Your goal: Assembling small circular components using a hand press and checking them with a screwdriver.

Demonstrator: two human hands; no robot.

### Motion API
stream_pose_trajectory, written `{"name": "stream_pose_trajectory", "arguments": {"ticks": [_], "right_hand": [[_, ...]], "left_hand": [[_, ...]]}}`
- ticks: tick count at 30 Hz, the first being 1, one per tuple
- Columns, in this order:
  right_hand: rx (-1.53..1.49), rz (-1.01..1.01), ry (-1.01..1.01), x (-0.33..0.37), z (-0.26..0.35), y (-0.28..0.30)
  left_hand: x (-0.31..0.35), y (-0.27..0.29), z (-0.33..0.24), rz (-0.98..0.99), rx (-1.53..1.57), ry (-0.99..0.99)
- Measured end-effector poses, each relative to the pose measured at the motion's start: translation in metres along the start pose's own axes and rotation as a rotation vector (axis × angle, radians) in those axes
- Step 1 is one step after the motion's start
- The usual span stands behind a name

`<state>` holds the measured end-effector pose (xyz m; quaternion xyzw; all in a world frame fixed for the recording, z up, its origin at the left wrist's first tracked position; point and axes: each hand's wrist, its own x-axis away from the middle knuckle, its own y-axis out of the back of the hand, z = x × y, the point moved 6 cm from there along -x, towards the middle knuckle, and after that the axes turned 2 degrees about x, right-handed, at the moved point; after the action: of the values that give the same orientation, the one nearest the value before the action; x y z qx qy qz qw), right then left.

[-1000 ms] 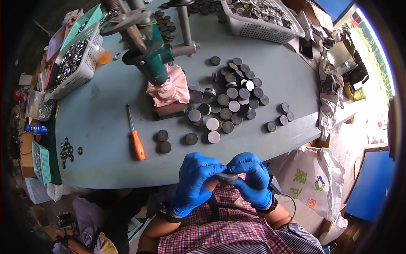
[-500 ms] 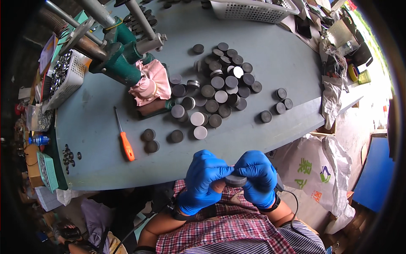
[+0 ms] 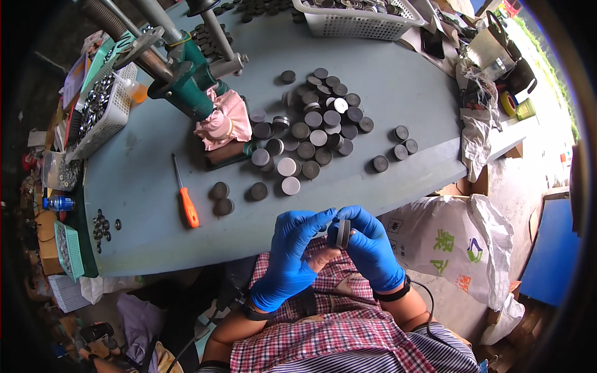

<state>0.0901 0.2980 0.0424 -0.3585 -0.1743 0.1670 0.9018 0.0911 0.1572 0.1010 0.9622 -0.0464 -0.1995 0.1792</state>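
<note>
My two hands are raised in front of the apron, just off the table's near edge, with a dark round disc [image 3: 339, 234] between them. The disc stands on edge and shows a grey band around its rim. My left hand [image 3: 292, 258], in a blue glove with the thumb bare, has its index finger at the disc's top and the thumb at its lower side. My right hand [image 3: 372, 252], also blue-gloved, closes on the disc from the right, its thumb against it. A loose heap of similar discs [image 3: 317, 137], mostly dark, some with pale faces, lies beyond.
A green press [image 3: 193, 93] with pink cloth stands at the left. An orange-handled screwdriver [image 3: 188, 208] lies nearer me. White baskets stand at the back [image 3: 348, 25] and far left [image 3: 112, 124]. Small metal rings [image 3: 101, 230] sit at the left edge; a white sack [image 3: 435, 242] is at the right.
The disc has turned from lying nearly flat to standing on edge, and has come up slightly. Both hands have shifted, and the left fingers have opened out from a tight pinch.
</note>
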Motion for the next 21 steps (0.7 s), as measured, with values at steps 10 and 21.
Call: {"name": "stream_pose_trajectory", "arguments": {"ticks": [10,21], "right_hand": [[0.907,0.062,0.429,0.013,0.024,-0.018],[0.758,-0.091,0.224,0.0,0.005,-0.007]], "left_hand": [[0.002,0.016,-0.016,0.071,-0.294,-0.116],[0.012,0.007,0.014,0.043,-0.3,-0.029]]}}
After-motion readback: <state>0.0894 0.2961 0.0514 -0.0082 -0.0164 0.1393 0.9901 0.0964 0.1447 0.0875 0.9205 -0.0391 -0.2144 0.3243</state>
